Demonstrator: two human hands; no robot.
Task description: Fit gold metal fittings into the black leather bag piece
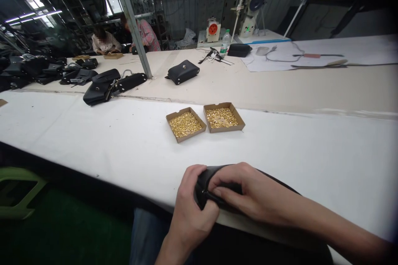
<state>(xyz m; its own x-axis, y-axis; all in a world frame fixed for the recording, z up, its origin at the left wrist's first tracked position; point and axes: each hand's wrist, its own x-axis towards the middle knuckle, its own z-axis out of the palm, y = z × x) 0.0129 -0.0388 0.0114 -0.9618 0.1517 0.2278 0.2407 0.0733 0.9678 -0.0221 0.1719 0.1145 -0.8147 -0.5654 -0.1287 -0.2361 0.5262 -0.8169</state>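
A black leather pouch (205, 180) lies at the near edge of the white table (108, 136). My left hand (189, 211) grips its left end, fingers curled round it. My right hand (248, 192) lies over the pouch, fingers pressed on its opening near a small metal part. Beyond the hands stand two shallow cardboard trays of small gold metal pieces, the left tray (185, 124) and the right tray (223, 117).
Several black bags (99, 87) and one pouch (183, 71) lie farther back. A metal post (132, 20) rises from the table. Two people (105, 43) sit at the far left. Machines and a bottle (224, 43) stand at the back. A green stool (18, 190) stands lower left.
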